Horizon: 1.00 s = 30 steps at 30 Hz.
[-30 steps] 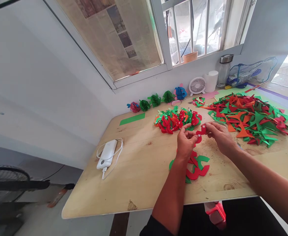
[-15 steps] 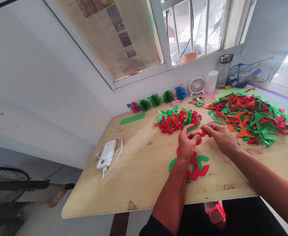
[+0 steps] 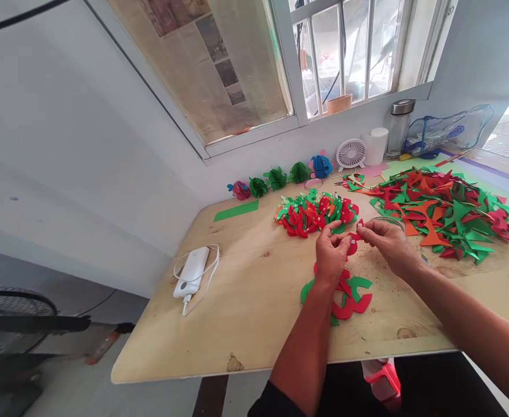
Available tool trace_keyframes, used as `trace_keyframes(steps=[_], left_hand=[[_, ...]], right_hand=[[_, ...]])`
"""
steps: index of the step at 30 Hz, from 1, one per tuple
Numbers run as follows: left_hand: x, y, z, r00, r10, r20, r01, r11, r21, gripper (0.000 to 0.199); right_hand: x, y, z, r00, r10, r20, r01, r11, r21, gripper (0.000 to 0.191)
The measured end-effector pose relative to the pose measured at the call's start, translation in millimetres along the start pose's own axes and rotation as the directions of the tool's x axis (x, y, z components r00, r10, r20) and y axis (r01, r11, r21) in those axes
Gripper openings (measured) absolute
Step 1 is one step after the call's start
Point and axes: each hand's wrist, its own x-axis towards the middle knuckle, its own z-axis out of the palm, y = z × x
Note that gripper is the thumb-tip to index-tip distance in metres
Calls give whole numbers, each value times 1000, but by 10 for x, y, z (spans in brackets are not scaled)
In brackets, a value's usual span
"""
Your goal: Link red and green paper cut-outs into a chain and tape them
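Note:
Between both hands is a red paper cutout [image 3: 352,249] with a small whitish spot on it. My left hand [image 3: 330,255] pinches its left side between thumb and fingers. Closed at the fingertips, my right hand [image 3: 387,240] grips the cutout's upper right end, where a pale patch shows. Under the left wrist lie loose curved red and green cutouts [image 3: 345,304], partly hidden by the forearm. Just beyond the fingers sits a pile of red and green cutouts with small white spots [image 3: 306,217]. The rim of a round clear dish [image 3: 391,220] shows behind the right hand.
A big heap of red, green and orange scraps [image 3: 446,211] covers the table's right side. Along the wall stand folded-paper figures [image 3: 276,178], a small white fan [image 3: 351,154] and a glass bottle [image 3: 399,130]. A white power bank [image 3: 192,272] with cable lies left.
The right fingertips have shifted slightly on the red cutout, and a pale patch now shows at its upper end. The left hand keeps its hold. The whole view has shifted slightly.

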Motion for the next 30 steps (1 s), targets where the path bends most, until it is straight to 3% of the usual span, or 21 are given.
trace_keyframes(steps=[5,10,20,30], left_hand=[[9,-25,-8,994,-96,60,96,995,0,50],[17,-14,-4,998,-63,-2,62,996,-65,48],[40,-26,-33,995,-84,-45,78,991,-112,47],[39,-9,-45,994,-65,-83,53,988,-143,44]], right_hand=[[3,-6,-25,999,8,-50,-8,1000,2,38],[16,51,-37,998,19,60,-16,999,-44,40],[61,111,-70,998,1,-62,-1,1000,2,39],[42,83,-70,996,23,-84,-19,999,50,40]])
